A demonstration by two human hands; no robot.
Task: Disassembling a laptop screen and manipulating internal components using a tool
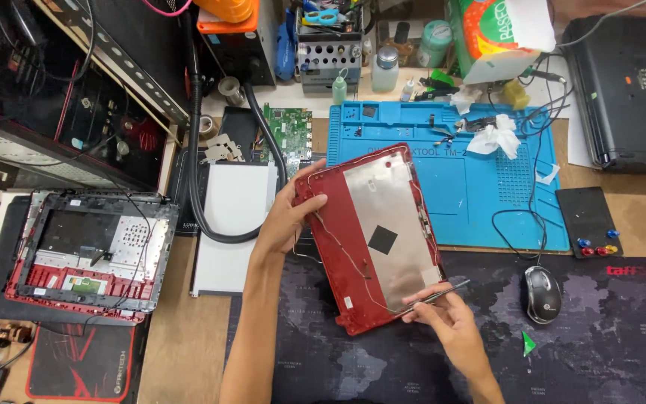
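Left hand (287, 213) gripping upper left corner of red laptop lid (371, 236), tilted above dark desk mat (600, 344). Right hand (443, 314) pinching thin metal tool (435, 294) against lid's lower right edge. Black square sticker (382, 239) mid-panel on silver foil. Green-and-white tissue pack (495, 34) beyond blue work mat (472, 187).

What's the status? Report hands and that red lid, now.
Left hand grips red laptop lid at its upper-left edge. Right hand holds tweezers at lower corner. Thin wires cross the lid.
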